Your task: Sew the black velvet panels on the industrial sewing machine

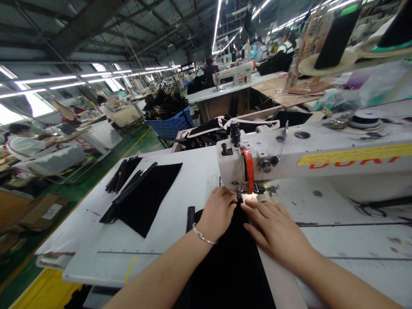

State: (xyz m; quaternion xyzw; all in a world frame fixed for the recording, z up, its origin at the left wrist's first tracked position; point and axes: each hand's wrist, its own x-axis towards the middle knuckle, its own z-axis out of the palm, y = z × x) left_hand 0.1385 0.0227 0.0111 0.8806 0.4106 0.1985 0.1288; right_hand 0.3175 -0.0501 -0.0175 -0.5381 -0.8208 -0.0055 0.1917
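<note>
A black fabric piece (pixel 231 270) lies on the white sewing table and runs up to the lit needle area of the sewing machine (pixel 277 159). My left hand (pixel 216 214), with a silver bangle at the wrist, has its fingers curled and pinched at the fabric's far end, just left of the needle area. Something small and metallic shows by those fingertips, too small to name. Flat on the fabric's right edge, next to a pale strip (pixel 278 274), rests my right hand (pixel 273 225), fingers stretched out. The needle itself is hidden.
More black fabric pieces (pixel 148 193) with dark strips lie on the table at left. Behind the machine stand a box (pixel 180 146) of black pieces and a full blue basket (pixel 170 124). Thread cones (pixel 337 38) rise at the upper right. Other people sit at far machines.
</note>
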